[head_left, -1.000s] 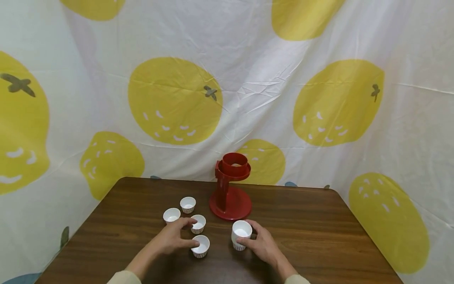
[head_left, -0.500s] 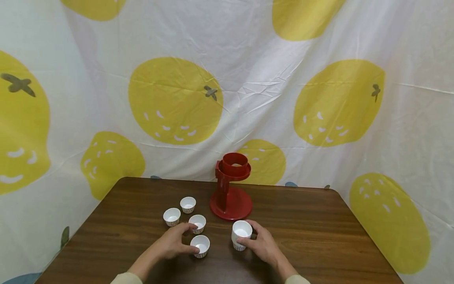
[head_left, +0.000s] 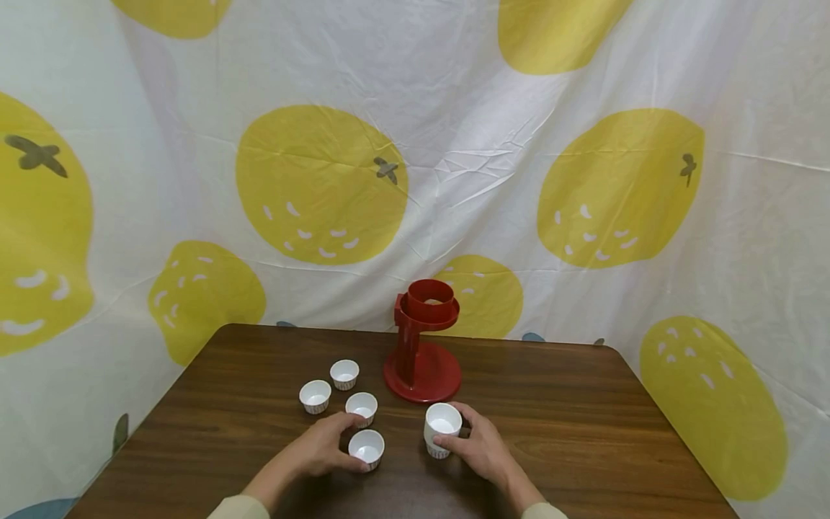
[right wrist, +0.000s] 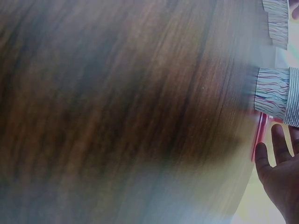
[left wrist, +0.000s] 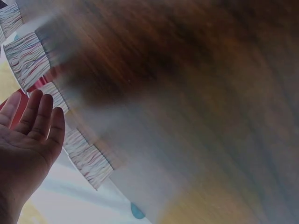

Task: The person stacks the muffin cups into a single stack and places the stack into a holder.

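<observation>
Right now my right hand [head_left: 483, 453] curls its grip round a stack of white paper cups [head_left: 442, 428] standing on the worktop [head_left: 583, 432] — just before the red dispenser stand [head_left: 421, 342]. My left hand [head_left: 320, 450] pinches a single cup [head_left: 366, 450]; three more cups sit beyond.

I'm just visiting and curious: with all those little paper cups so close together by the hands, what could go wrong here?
The left hand touches one small cup right beside another cup, so it might bump that neighbour. The right hand holds a taller stacked cup, which may tip. The red stand sits close behind.
</observation>
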Demonstrator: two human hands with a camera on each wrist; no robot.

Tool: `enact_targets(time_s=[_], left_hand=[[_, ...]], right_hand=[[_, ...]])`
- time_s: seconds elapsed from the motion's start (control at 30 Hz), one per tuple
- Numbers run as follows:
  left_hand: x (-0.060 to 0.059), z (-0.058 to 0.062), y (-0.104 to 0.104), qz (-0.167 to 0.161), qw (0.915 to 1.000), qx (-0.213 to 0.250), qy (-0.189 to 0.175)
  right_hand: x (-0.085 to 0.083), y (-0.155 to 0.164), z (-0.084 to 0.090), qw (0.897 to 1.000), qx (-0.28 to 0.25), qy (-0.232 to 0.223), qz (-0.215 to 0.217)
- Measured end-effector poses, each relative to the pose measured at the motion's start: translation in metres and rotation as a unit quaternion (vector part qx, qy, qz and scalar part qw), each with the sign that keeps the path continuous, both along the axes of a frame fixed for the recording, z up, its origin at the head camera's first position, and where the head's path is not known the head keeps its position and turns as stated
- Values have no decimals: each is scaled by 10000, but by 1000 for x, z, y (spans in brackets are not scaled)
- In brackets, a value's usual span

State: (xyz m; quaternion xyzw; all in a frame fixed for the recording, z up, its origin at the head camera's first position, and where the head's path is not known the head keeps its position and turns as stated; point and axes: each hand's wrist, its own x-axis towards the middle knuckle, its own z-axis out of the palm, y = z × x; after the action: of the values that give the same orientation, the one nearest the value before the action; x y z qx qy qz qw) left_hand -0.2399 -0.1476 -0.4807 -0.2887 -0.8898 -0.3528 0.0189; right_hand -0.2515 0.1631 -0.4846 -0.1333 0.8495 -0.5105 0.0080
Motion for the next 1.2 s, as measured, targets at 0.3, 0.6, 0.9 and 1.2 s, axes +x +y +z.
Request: enact_targets(time_s=[0.3,0.6,0.9,1.2], left_hand=[[0,-5,2,-22,9999,-102,-58],[1,-7,4,-13,9999,-162,-30],[0,-10,4,-11,9998,-203,-37],[-1,-6,4,49,9999,-101,-60]], right_hand=[[1,0,0,10000,35,-67,-2],[0,0,0,10000,10,-66,6],[0,0,0,10000,-21,-86,12],[0,0,0,9999,-35,-97,8]])
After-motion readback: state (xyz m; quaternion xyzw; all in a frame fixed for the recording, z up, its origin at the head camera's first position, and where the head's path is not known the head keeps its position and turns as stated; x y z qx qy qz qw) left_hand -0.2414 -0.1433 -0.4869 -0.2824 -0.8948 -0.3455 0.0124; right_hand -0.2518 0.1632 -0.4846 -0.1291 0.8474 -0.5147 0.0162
